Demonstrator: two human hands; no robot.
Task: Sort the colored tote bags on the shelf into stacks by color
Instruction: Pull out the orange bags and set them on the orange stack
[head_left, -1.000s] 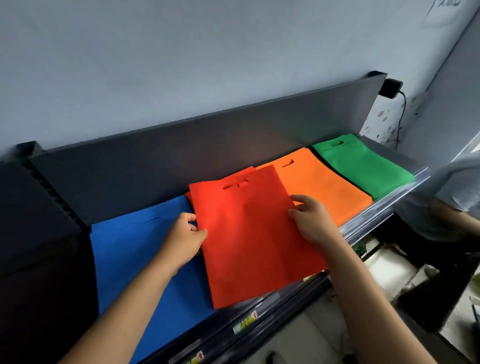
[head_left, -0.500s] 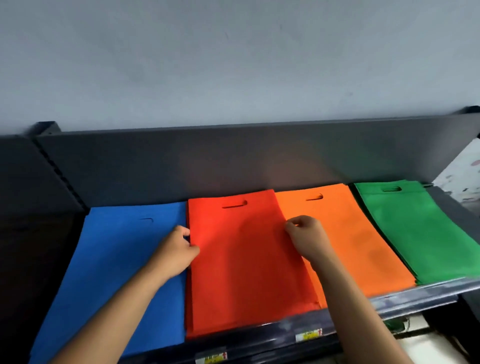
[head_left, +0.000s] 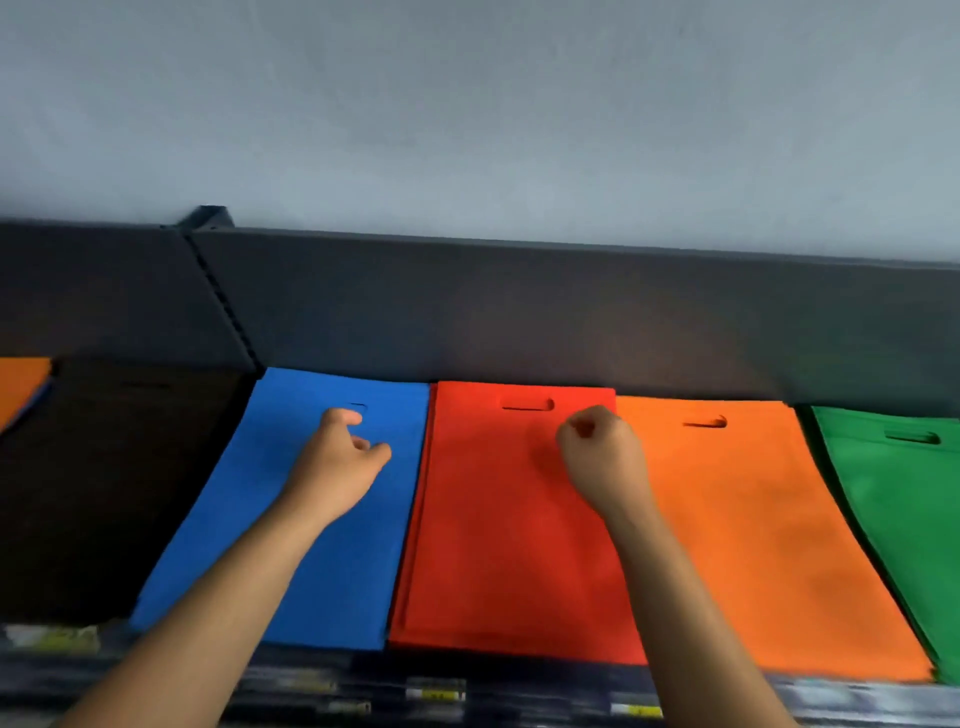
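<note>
Red non-woven fabric lies under the right hand (head_left: 597, 457), whose grip is a closed fist holding nothing, over the upper right corner of the flat red tote stack (head_left: 509, 530). The left hand (head_left: 337, 467), fingers loosely curled and empty, hovers over the blue tote stack (head_left: 322, 561) left of the red. Right of the red: orange stack (head_left: 753, 545), then green (head_left: 904, 519). All run long-axis front to back on the dark shelf (head_left: 519, 322).

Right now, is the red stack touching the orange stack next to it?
Touching. In the head view the red stack and the orange stack meet along one long edge with no shelf showing between them.
</note>
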